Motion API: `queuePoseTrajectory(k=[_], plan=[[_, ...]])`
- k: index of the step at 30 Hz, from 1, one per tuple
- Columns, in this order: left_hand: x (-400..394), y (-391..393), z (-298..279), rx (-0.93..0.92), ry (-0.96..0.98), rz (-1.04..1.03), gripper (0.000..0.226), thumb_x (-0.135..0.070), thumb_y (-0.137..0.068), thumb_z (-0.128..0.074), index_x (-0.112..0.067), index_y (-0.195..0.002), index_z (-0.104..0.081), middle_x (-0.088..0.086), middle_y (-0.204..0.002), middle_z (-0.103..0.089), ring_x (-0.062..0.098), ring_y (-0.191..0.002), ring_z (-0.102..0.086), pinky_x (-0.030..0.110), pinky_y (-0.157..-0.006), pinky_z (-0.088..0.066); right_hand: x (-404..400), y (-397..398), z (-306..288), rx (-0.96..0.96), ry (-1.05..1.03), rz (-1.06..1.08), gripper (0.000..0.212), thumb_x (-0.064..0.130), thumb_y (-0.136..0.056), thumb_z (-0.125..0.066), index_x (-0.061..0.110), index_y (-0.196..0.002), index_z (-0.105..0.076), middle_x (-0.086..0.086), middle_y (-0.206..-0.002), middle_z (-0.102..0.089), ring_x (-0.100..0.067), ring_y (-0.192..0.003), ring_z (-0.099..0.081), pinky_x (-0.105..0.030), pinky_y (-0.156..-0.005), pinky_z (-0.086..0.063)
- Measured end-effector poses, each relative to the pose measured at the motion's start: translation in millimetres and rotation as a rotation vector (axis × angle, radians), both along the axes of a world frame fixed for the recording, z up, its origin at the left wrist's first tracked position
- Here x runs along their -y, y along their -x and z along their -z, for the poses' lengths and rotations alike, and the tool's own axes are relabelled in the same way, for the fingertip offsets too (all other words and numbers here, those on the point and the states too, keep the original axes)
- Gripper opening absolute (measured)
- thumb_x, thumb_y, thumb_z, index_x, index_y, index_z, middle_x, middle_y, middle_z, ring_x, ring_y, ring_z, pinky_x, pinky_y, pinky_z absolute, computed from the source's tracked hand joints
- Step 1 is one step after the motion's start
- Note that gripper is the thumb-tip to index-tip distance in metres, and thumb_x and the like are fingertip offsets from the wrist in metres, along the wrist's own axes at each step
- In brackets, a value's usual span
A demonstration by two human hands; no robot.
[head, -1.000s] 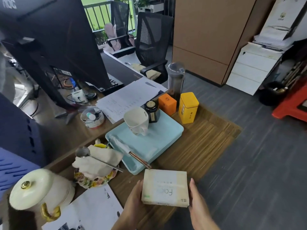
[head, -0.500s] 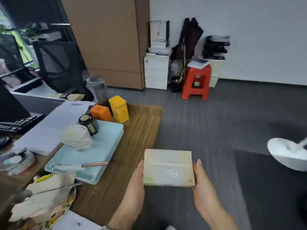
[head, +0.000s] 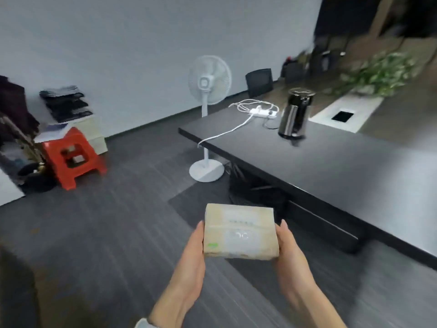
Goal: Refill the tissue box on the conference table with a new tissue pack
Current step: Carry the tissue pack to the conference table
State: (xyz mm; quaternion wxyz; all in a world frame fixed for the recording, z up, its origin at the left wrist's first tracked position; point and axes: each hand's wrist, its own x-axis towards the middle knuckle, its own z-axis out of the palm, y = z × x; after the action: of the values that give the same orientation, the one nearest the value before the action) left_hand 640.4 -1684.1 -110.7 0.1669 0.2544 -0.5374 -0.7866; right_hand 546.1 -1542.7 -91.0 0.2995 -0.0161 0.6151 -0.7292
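Note:
A beige tissue pack (head: 240, 232) with a small green mark is held flat in front of me, above the dark floor. My left hand (head: 189, 261) presses its left end and my right hand (head: 292, 261) presses its right end. The dark conference table (head: 331, 162) stretches away on the right, its near edge a little beyond the pack. No tissue box shows on the visible part of the table.
On the table stand a black kettle (head: 295, 113), a white power strip with cords (head: 262, 112) and a green plant (head: 376, 74). A white pedestal fan (head: 208, 114) stands at the table's far corner. A red stool (head: 71, 157) and stacked items sit by the left wall.
The view has swung right, away from the cluttered desk to the conference table. Both hands still hold the tissue pack in the same way.

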Motion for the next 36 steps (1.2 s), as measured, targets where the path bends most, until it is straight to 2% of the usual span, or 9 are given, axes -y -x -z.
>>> queuePoseTrajectory(k=[1, 3, 5, 7, 10, 16, 21, 26, 36], plan=[[-23.5, 20.3, -0.3, -0.006, 0.007, 0.07, 0.043, -0.042, -0.097, -0.028, -0.026, -0.116, -0.064, -0.007, -0.12, -0.068, 0.014, -0.124, -0.051, 0.043, -0.116, -0.02, -30.1, 11.2, 0.3, -0.02, -0.013, 0.06, 0.04, 0.036, -0.1, -0.033, 0.035, -0.078, -0.067, 0.033, -0.052, -0.063, 0.015, -0.057, -0.062, -0.028, -0.081, -0.04], [-78.4, 59.5, -3.6, -0.015, 0.007, 0.208, 0.045, -0.037, -0.099, -0.024, -0.025, -0.117, -0.063, -0.005, -0.118, -0.069, 0.014, -0.12, -0.055, 0.043, -0.116, -0.022, -94.5, 34.9, 4.9, -0.054, -0.032, 0.113, 0.045, 0.052, -0.094, -0.034, 0.037, -0.084, -0.075, 0.029, -0.082, -0.073, 0.01, -0.087, -0.062, -0.033, -0.101, -0.031], [-133.1, 93.6, -5.1, -0.025, 0.016, 0.324, 0.045, -0.036, -0.099, -0.023, -0.027, -0.113, -0.065, -0.006, -0.115, -0.071, 0.013, -0.117, -0.057, 0.044, -0.116, -0.022, -153.8, 53.5, 10.0, -0.054, -0.044, 0.183, 0.053, 0.072, -0.076, -0.044, 0.043, -0.114, -0.066, 0.019, -0.126, -0.063, -0.004, -0.118, -0.053, -0.041, -0.113, -0.023], [-196.8, 129.3, -2.8, -0.035, 0.019, 0.437, 0.046, -0.036, -0.099, -0.021, -0.029, -0.11, -0.066, -0.008, -0.114, -0.071, 0.012, -0.117, -0.057, 0.045, -0.116, -0.021, -224.0, 76.8, 21.5, -0.057, -0.053, 0.27, 0.064, 0.073, -0.075, -0.043, 0.039, -0.127, -0.057, 0.016, -0.137, -0.055, -0.007, -0.128, -0.047, -0.044, -0.116, -0.02], [-292.5, 176.8, 2.3, -0.022, -0.001, 0.595, 0.049, -0.038, -0.099, -0.018, -0.034, -0.109, -0.065, -0.011, -0.119, -0.068, 0.008, -0.122, -0.052, 0.042, -0.118, -0.017, -325.9, 107.8, 32.6, -0.085, -0.024, 0.349, 0.064, 0.074, -0.077, -0.041, 0.038, -0.126, -0.059, 0.015, -0.14, -0.052, -0.005, -0.133, -0.04, -0.043, -0.117, -0.018], [-455.7, 257.8, 1.7, -0.006, -0.055, 0.832, 0.054, -0.036, -0.1, -0.018, -0.033, -0.101, -0.071, -0.011, -0.115, -0.07, 0.004, -0.116, -0.056, 0.036, -0.114, -0.023, -495.5, 158.4, 37.1, -0.082, -0.041, 0.549, 0.051, 0.049, -0.098, -0.024, 0.03, -0.114, -0.068, 0.007, -0.131, -0.062, -0.006, -0.128, -0.047, -0.037, -0.115, -0.023], [-559.0, 333.8, 5.3, 0.002, -0.037, 0.965, 0.049, -0.034, -0.1, -0.019, -0.027, -0.106, -0.067, -0.011, -0.107, -0.073, 0.001, -0.101, -0.065, 0.013, -0.079, -0.048, -600.5, 212.9, 47.2, -0.065, -0.034, 0.654, 0.057, 0.047, -0.1, -0.016, 0.026, -0.122, -0.063, 0.008, -0.122, -0.068, -0.006, -0.121, -0.054, -0.036, -0.114, -0.024], [-664.3, 443.7, 28.6, -0.016, -0.026, 1.034, 0.051, -0.036, -0.1, -0.019, -0.02, -0.116, -0.065, 0.0, -0.118, -0.07, 0.012, -0.115, -0.059, 0.038, -0.109, -0.032, -701.6, 306.1, 63.9, -0.068, -0.037, 0.745, 0.055, 0.044, -0.1, -0.018, 0.023, -0.116, -0.067, 0.006, -0.116, -0.071, -0.008, -0.117, -0.058, -0.034, -0.11, -0.03], [-842.2, 680.7, 25.4, 0.01, -0.051, 1.105, 0.048, -0.033, -0.1, -0.017, -0.027, -0.115, -0.063, -0.007, -0.117, -0.07, 0.006, -0.113, -0.06, 0.036, -0.11, -0.031, -879.8, 535.8, 52.9, -0.059, -0.039, 0.777, 0.053, 0.041, -0.101, -0.019, 0.024, -0.117, -0.066, 0.007, -0.119, -0.07, -0.004, -0.117, -0.057, -0.025, -0.096, -0.037]])
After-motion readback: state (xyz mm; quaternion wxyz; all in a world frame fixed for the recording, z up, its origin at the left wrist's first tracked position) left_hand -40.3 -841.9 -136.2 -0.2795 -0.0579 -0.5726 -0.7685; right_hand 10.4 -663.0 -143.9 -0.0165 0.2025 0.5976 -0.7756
